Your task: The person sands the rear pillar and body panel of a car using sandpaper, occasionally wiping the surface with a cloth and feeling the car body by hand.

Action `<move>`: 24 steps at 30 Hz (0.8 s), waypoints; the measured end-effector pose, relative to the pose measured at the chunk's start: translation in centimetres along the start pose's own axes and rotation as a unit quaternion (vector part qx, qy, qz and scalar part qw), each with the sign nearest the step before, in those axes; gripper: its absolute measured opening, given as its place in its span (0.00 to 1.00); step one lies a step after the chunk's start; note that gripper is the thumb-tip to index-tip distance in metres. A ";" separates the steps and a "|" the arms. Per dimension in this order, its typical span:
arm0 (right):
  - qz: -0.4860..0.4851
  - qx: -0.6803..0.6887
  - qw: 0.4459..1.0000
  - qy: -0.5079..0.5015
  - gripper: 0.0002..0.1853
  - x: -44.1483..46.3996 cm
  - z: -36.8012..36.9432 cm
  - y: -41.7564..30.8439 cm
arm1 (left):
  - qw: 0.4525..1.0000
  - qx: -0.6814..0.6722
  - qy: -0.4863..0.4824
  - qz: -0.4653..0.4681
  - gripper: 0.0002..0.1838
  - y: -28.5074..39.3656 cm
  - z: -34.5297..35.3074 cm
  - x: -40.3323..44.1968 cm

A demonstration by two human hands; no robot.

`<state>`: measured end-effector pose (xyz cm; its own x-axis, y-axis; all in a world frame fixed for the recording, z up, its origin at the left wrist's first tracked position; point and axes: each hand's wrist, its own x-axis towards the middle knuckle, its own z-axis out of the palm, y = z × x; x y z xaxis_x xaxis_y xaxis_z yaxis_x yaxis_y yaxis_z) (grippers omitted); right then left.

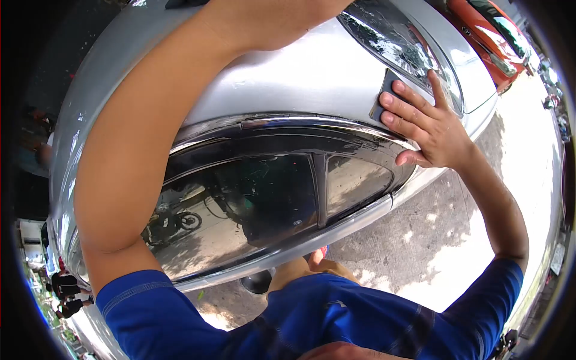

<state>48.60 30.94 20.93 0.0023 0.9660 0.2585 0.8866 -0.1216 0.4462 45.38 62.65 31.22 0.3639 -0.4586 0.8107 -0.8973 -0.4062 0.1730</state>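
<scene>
My right hand (429,123) lies with fingers spread on the silver car roof (300,78), near the corner of the rear glass (396,36). Under its fingertips is a dark, flat sheet or pad (381,96), pressed against the roof. My left arm stretches up across the roof at the left, and its hand is mostly beyond the top edge of the view, so its fingers do not show. Below the roof edge runs a chrome strip (288,122) above the side windows (258,198).
An orange car (486,36) stands at the upper right. Below the silver car is concrete ground (414,228) with patches of sunlight. People in dark clothes (66,291) are at the far lower left. Window glass reflects a motorcycle.
</scene>
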 end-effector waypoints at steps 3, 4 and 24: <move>-0.010 0.050 0.999 0.012 0.44 7.6 -2.6 -2.5 | 0.999 -0.002 0.023 0.049 0.29 -0.1 0.1 -0.2; -0.038 0.090 0.994 0.041 0.43 10.8 -2.9 -3.3 | 0.999 0.004 0.027 0.037 0.29 0.2 -0.3 -0.3; 0.151 0.123 0.978 0.080 0.50 -7.8 4.6 -4.3 | 0.946 0.137 -0.285 0.074 0.34 4.4 1.2 -0.1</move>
<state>46.88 24.97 13.02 0.2264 0.8441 0.4861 0.9411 -0.3182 0.1143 41.73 59.94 31.26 0.3851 -0.8460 0.3687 -0.8786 -0.4584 -0.1340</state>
